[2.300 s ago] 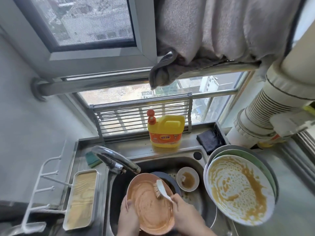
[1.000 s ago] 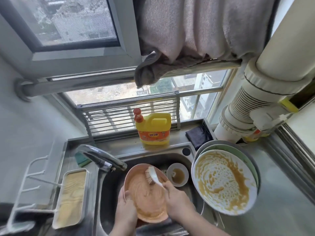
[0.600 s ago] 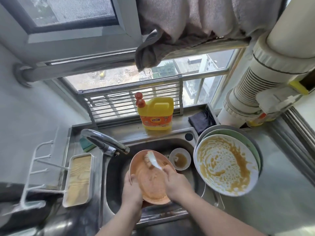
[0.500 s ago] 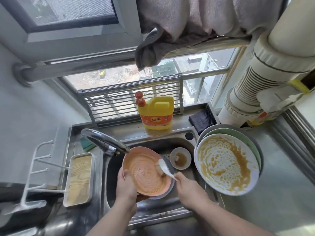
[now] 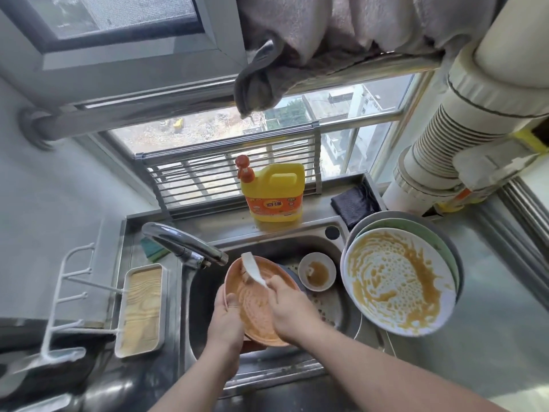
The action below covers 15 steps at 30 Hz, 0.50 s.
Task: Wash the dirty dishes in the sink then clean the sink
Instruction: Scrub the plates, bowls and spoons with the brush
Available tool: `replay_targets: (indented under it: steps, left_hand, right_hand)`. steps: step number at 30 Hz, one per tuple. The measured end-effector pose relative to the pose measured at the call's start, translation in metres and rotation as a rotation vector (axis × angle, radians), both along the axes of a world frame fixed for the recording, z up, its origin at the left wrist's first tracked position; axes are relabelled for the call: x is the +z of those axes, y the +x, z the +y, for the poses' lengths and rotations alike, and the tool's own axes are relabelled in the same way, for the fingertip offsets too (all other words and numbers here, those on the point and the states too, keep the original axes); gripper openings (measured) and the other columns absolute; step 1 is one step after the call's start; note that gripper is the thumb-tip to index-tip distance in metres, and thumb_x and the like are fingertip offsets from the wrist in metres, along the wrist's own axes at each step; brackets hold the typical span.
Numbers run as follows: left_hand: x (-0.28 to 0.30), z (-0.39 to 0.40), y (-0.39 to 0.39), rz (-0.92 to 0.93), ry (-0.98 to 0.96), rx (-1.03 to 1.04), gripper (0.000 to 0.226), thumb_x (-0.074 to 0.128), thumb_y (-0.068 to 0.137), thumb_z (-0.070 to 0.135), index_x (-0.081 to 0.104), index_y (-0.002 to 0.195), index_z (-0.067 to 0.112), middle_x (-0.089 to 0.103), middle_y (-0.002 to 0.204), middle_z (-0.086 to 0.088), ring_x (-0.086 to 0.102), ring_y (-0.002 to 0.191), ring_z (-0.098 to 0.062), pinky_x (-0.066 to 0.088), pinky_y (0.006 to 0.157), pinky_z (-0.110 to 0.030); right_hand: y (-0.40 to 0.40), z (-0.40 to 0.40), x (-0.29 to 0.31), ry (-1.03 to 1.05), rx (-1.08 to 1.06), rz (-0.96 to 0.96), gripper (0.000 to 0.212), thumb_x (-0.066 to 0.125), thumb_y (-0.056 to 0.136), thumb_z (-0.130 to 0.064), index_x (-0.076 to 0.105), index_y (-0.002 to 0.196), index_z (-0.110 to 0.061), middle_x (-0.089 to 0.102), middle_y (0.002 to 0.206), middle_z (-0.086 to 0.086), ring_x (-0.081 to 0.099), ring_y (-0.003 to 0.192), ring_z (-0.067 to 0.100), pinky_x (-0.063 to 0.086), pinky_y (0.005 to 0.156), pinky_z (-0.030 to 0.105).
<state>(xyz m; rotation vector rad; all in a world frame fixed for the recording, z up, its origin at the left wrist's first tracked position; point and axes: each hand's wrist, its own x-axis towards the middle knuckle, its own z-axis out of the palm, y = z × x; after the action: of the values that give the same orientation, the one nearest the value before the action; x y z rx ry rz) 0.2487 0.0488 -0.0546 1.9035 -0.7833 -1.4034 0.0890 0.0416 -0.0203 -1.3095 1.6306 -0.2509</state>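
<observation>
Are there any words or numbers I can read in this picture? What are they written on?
Yellow dish soap bottle: its orange label has a white patch with large characters and small print under it, all too blurred to read.
No other words, numbers or signs show anywhere else.
</observation>
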Motion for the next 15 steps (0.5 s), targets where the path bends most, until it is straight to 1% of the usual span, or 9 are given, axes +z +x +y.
replay_targets:
  steps: [1, 3, 5, 6, 8, 9, 10, 13, 15]
  left_hand:
    - [-0.001, -0.004, 0.000, -0.014, 0.013, 0.021, 0.028, 0.035, 0.113, 0.046, 0.058, 0.114, 0.063, 0.077, 0.105, 0.013, 0.075, 0.101, -0.016, 0.063, 0.082, -0.040]
    - [-0.001, -0.010, 0.005, -0.042, 0.053, 0.067, 0.024, 0.035, 0.111, 0.050, 0.052, 0.125, 0.060, 0.075, 0.112, 0.003, 0.074, 0.102, -0.025, 0.063, 0.086, -0.051]
    - [-0.002, -0.012, 0.010, -0.038, 0.076, 0.064, 0.025, 0.035, 0.108, 0.054, 0.050, 0.127, 0.061, 0.073, 0.115, 0.000, 0.073, 0.104, -0.029, 0.062, 0.086, -0.056]
    - [-0.002, -0.010, 0.009, -0.033, 0.071, 0.032, 0.022, 0.038, 0.105, 0.059, 0.052, 0.121, 0.064, 0.074, 0.113, 0.002, 0.074, 0.103, -0.026, 0.063, 0.085, -0.053]
    - [0.000, -0.003, 0.003, -0.044, 0.069, -0.041, 0.023, 0.043, 0.094, 0.070, 0.054, 0.114, 0.067, 0.076, 0.109, 0.008, 0.076, 0.098, -0.017, 0.064, 0.077, -0.039]
    - [0.001, -0.001, 0.000, -0.048, 0.069, -0.064, 0.026, 0.041, 0.093, 0.071, 0.054, 0.115, 0.067, 0.076, 0.108, 0.011, 0.075, 0.097, -0.013, 0.063, 0.072, -0.033]
    - [0.002, 0.001, -0.002, -0.060, 0.063, -0.086, 0.027, 0.038, 0.096, 0.069, 0.053, 0.118, 0.067, 0.075, 0.109, 0.013, 0.074, 0.098, -0.013, 0.063, 0.072, -0.032]
    - [0.005, 0.000, 0.004, -0.163, 0.004, -0.144, 0.028, 0.031, 0.106, 0.061, 0.046, 0.129, 0.069, 0.069, 0.118, 0.017, 0.066, 0.108, -0.015, 0.062, 0.088, -0.045]
    - [0.006, 0.002, 0.010, -0.223, -0.010, -0.157, 0.030, 0.030, 0.108, 0.061, 0.043, 0.133, 0.071, 0.066, 0.121, 0.019, 0.064, 0.110, -0.016, 0.059, 0.093, -0.047]
  right_hand:
    - [0.012, 0.005, 0.004, -0.003, 0.006, -0.072, 0.023, 0.030, 0.107, -0.044, 0.047, 0.122, -0.040, 0.068, 0.115, 0.005, 0.062, 0.104, 0.030, 0.050, 0.090, 0.043]
    - [0.028, 0.024, 0.011, 0.025, -0.003, -0.184, 0.019, 0.033, 0.105, -0.047, 0.047, 0.118, -0.042, 0.067, 0.109, -0.001, 0.062, 0.099, 0.023, 0.049, 0.091, 0.041]
    - [0.031, 0.037, 0.015, 0.040, -0.021, -0.217, 0.021, 0.031, 0.102, -0.052, 0.045, 0.116, -0.046, 0.067, 0.104, -0.005, 0.063, 0.096, 0.022, 0.051, 0.089, 0.042]
    - [0.028, 0.036, 0.015, 0.027, -0.028, -0.197, 0.024, 0.030, 0.101, -0.054, 0.045, 0.118, -0.047, 0.068, 0.106, -0.004, 0.064, 0.098, 0.024, 0.051, 0.089, 0.042]
    - [0.020, 0.022, 0.005, 0.006, -0.063, -0.101, 0.029, 0.028, 0.105, -0.052, 0.045, 0.127, -0.046, 0.068, 0.115, -0.001, 0.064, 0.105, 0.027, 0.051, 0.092, 0.043]
    - [0.012, 0.014, -0.001, 0.028, -0.095, -0.049, 0.030, 0.027, 0.106, -0.049, 0.046, 0.130, -0.044, 0.068, 0.119, 0.002, 0.063, 0.107, 0.029, 0.051, 0.093, 0.044]
    - [0.003, 0.008, -0.009, 0.072, -0.123, 0.001, 0.030, 0.027, 0.107, -0.045, 0.046, 0.130, -0.043, 0.067, 0.122, 0.005, 0.063, 0.108, 0.031, 0.051, 0.093, 0.045]
    - [-0.022, 0.017, -0.031, 0.242, -0.136, 0.122, 0.022, 0.028, 0.103, -0.039, 0.048, 0.112, -0.036, 0.068, 0.111, 0.007, 0.064, 0.095, 0.033, 0.056, 0.088, 0.045]
    - [-0.022, 0.029, -0.037, 0.313, -0.236, 0.080, 0.023, 0.030, 0.096, -0.041, 0.051, 0.104, -0.035, 0.066, 0.095, 0.002, 0.065, 0.084, 0.028, 0.059, 0.080, 0.043]
